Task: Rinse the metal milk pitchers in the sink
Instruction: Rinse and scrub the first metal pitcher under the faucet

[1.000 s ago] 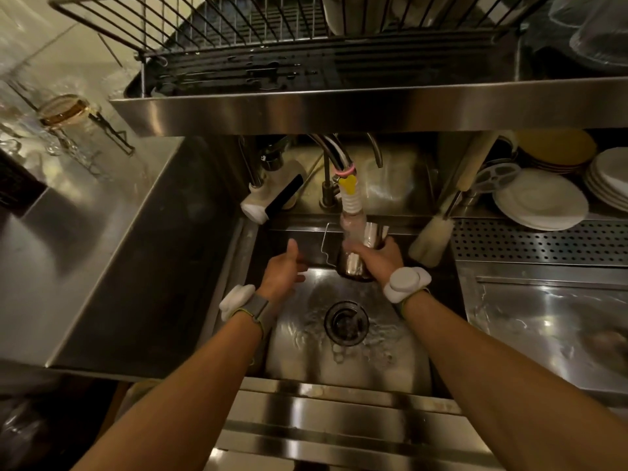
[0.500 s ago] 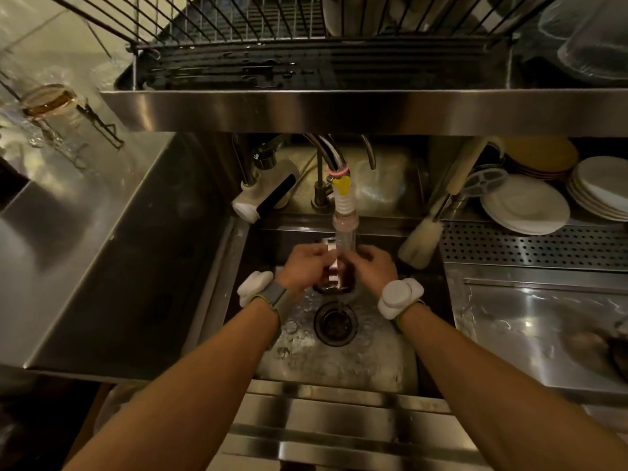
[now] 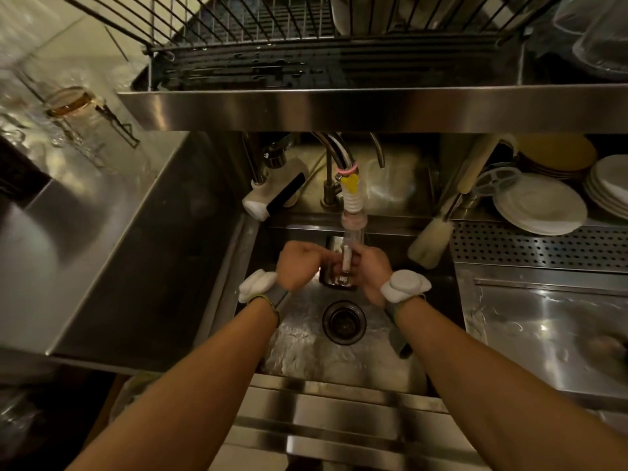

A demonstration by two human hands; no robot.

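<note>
While water runs from the faucet hose (image 3: pixel 352 212), both hands grasp the milk pitcher (image 3: pixel 336 275). Left hand (image 3: pixel 296 266) clasps its left side; right hand (image 3: pixel 373 269) its right, above the sink (image 3: pixel 306 338) drain (image 3: pixel 344 321).

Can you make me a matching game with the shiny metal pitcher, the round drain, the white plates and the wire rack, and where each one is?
Things:
1. shiny metal milk pitcher
2. round dark drain
3. stack of white round plates
4. black wire dish rack

Places:
A. up on the steel shelf above the sink
B. in the sink floor, nearer the person than the hands
C. between the left hand and right hand, under the tap
D. on the counter to the right of the sink

Pairs: 1-C, 2-B, 3-D, 4-A
</note>
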